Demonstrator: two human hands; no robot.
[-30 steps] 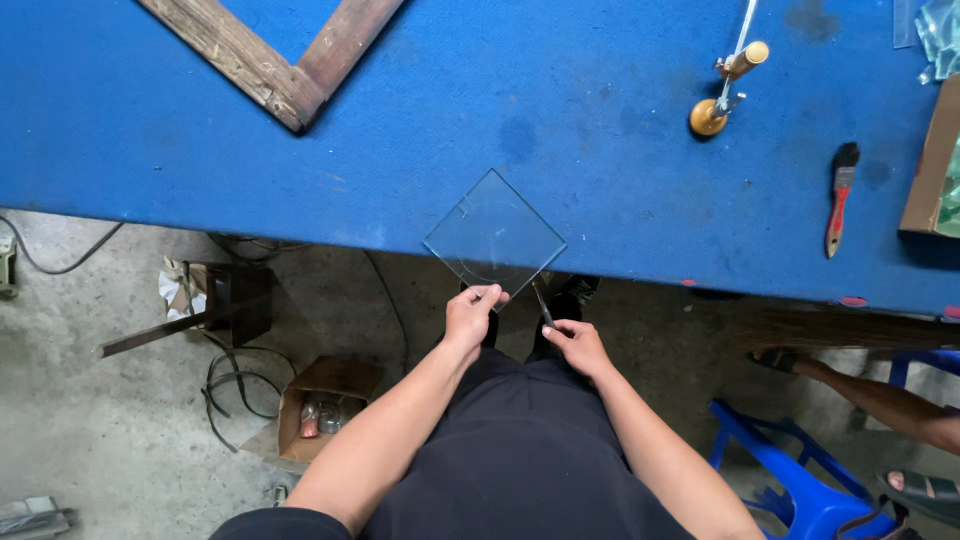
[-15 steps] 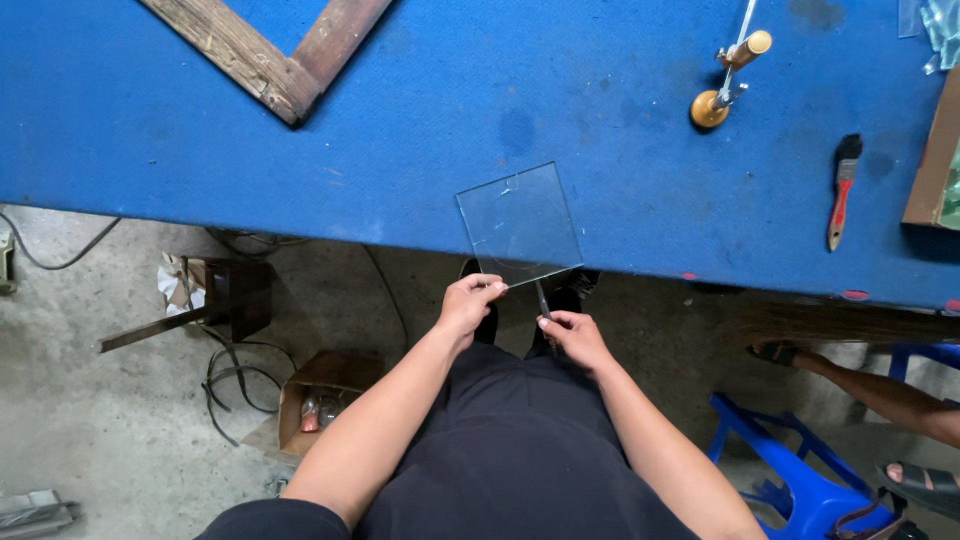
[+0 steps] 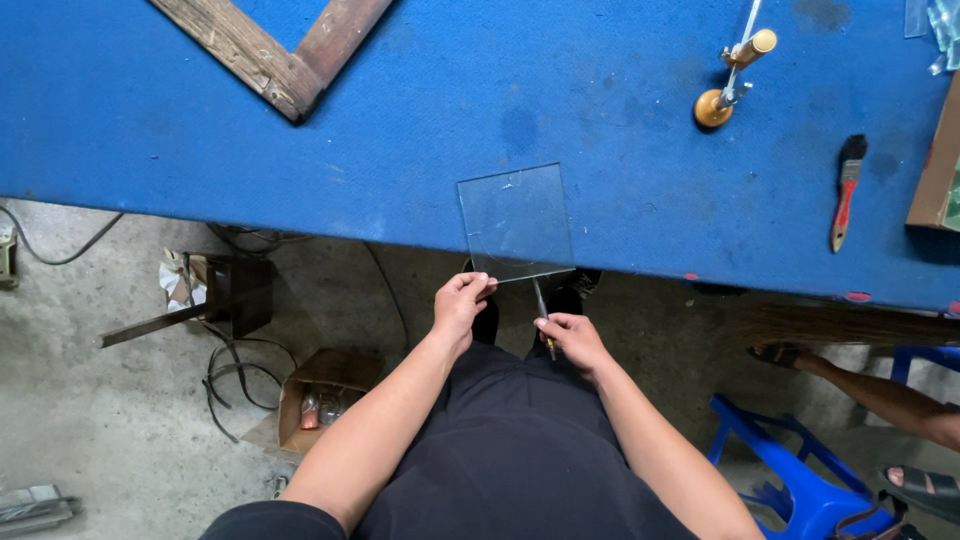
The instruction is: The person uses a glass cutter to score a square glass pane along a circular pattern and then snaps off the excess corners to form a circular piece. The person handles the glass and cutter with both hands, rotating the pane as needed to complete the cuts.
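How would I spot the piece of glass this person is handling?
Find the blue table and follow its near edge to the middle. There a clear square glass pane overhangs the edge, pinched by the left hand. It is the only see-through sheet there.

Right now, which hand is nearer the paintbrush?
The right hand. It holds a thin tool under the glass pane, with the paintbrush off to its right on the blue table. The left hand grips the pane's near edge, farther away.
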